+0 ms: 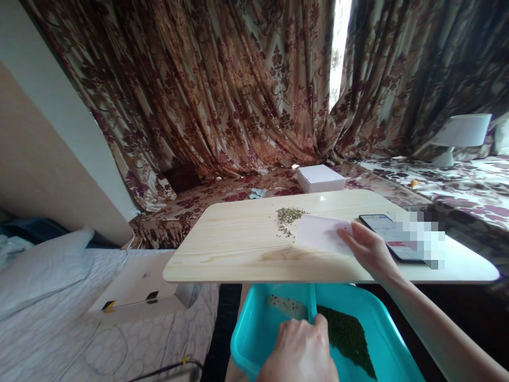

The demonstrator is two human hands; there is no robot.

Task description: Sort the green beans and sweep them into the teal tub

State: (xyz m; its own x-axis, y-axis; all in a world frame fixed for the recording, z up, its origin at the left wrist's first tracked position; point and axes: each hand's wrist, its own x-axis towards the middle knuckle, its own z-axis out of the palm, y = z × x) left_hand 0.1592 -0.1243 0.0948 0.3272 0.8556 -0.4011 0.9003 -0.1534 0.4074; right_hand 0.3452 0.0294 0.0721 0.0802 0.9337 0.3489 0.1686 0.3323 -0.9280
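My right hand (368, 246) pinches a thin white plastic sheet (324, 233) by its right end. The sheet lies low over the wooden tabletop, its left edge beside a scattered pile of small green grains (291, 214) with pale grains mixed in at the near side. Below the table's front edge, my left hand (302, 347) is closed over the divider of a turquoise tray (246, 323); its fingertips are hidden. A mass of dark green grains (345, 337) fills part of the tray's right compartment. Some pale and dark grains (287, 305) lie in the left one.
A smartphone (392, 239) lies on the light wooden table (226, 233), right of my right hand. Behind the table stands a white box (321, 178). A flat white case (135, 281) rests on the bed at left, with cables nearby. A lamp (463, 132) stands far right.
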